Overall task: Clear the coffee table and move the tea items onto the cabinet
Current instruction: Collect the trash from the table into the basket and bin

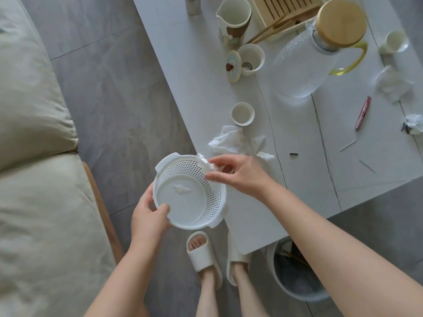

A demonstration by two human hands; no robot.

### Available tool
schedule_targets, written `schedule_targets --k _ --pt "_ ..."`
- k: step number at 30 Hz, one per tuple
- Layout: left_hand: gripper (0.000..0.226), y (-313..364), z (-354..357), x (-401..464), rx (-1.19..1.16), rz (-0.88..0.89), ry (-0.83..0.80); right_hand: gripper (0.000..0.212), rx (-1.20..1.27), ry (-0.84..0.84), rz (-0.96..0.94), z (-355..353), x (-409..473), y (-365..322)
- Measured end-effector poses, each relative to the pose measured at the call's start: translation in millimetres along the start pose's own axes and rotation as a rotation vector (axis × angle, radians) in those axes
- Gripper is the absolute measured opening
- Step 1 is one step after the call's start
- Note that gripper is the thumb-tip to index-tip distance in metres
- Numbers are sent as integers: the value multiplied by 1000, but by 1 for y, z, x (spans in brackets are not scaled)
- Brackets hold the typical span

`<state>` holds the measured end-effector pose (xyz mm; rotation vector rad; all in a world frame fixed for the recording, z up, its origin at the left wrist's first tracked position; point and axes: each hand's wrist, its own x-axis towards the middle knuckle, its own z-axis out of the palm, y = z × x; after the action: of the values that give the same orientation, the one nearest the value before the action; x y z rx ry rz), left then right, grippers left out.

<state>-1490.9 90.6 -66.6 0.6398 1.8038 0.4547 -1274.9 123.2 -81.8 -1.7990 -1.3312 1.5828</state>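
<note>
My left hand point(148, 215) grips the near rim of a white perforated basket point(187, 197), held beside the corner of the white coffee table point(309, 202). My right hand point(238, 171) pinches a small crumpled white tissue point(204, 162) at the basket's far rim. On the table lie more crumpled tissues point(235, 140), a small white cup point(242, 113), a lidless white cup point(251, 58) with its lid point(233, 66) beside it, a patterned pitcher point(233, 19), a glass carafe with a wooden lid point(315, 51) and a wooden tea tray point(283, 10).
A pale sofa point(39, 156) fills the left, with grey floor between it and the table. A bin point(295, 273) stands under the table's near corner. A pink wrapper point(362, 113), another cup point(394, 41), tissue wads point(414, 126) and toothpicks lie at the right.
</note>
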Motion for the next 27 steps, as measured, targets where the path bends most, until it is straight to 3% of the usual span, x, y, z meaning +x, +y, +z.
schedule_targets --k 1,5,9,12,17,19,22,24,27 --pt "70 1 -1 2 1 2 0 33 -25 -6 0 3 2 1" --pt "70 1 -3 10 35 5 -3 32 -299 340 122 -4 27 20" --pt "73 -9 -8 23 109 3 -16 41 -634 233 227 -1 54 43" --pt "75 -11 -9 26 111 12 -21 25 -573 321 178 -5 61 47" --pt "76 -5 -8 19 93 1 -32 22 -476 484 12 -17 34 45" --pt "76 -5 -8 17 101 -9 -28 24 -530 375 -42 -11 21 51" --pt "74 -8 -7 17 115 -10 -15 35 -798 97 -30 6 18 67" --pt "74 -12 -7 19 125 -3 -8 36 -857 107 15 14 24 74" --pt "74 -15 -7 19 114 6 1 28 -843 257 13 14 30 71"
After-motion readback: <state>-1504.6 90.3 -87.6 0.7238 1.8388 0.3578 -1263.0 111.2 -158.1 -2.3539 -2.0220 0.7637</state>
